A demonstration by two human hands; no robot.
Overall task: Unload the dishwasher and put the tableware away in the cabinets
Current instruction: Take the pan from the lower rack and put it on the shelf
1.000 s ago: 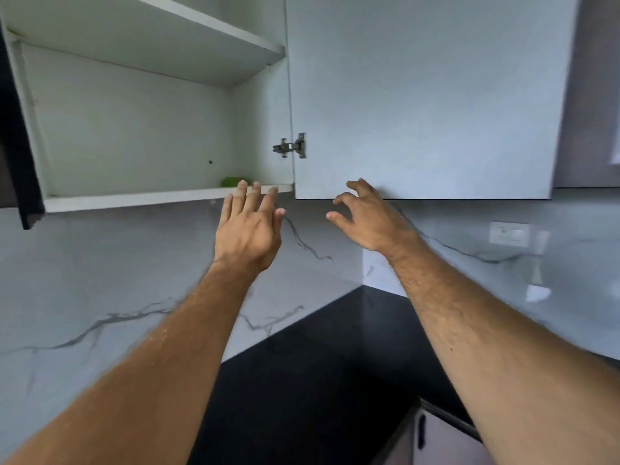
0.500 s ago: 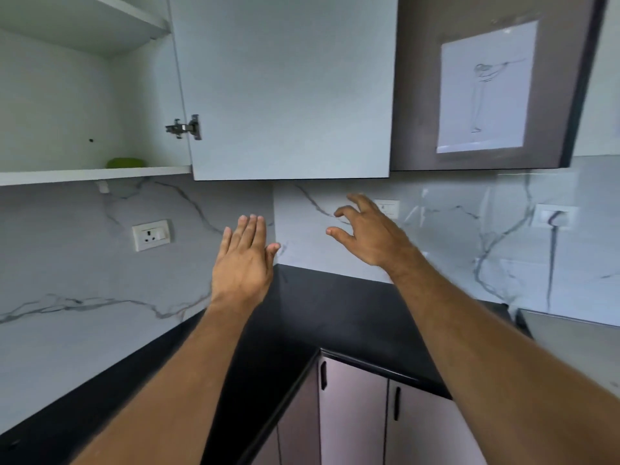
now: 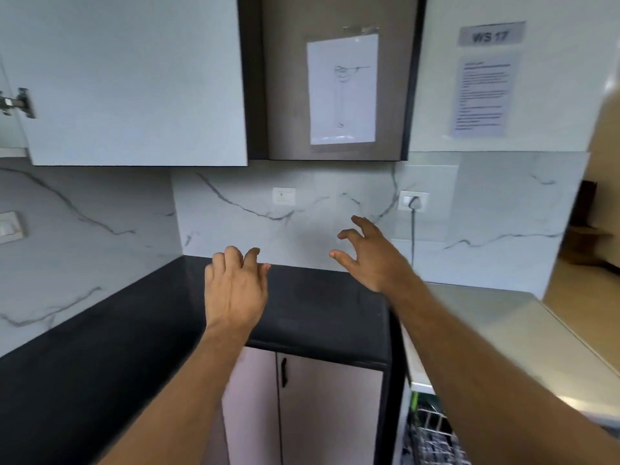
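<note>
Head view. Both of my hands are raised over the black tabletop (image 3: 318, 307), and neither holds anything. My left hand (image 3: 235, 290) shows its back to the camera, with the fingers loosely curled forward above the tabletop's rear edge. My right hand (image 3: 372, 256) is spread, its fingers relaxed and slightly bent toward the marble backsplash (image 3: 235, 209); it touches nothing.

The dishwasher (image 3: 432, 434) sits at the lower right, below my right forearm and well apart from both hands. Only a strip of its open interior shows: one wire rack, its long axis seemingly running away from the camera under the steel top (image 3: 486, 317). The rack's contents are too blurred to count or name.

Upper cabinets: I count one white door (image 3: 134, 78), swung open with a hinge (image 3: 16, 104) at its left edge, and one dark cabinet (image 3: 335, 78) beside it with a single sheet bearing a line drawing taped to its front. Below the tabletop are two pale base doors, one (image 3: 328, 414) carrying a dark vertical handle.

On the wall I see two notices, one reading "WS 17" (image 3: 491, 34), and three socket plates, one (image 3: 413, 201) with a cord plugged in and hanging straight down.
</note>
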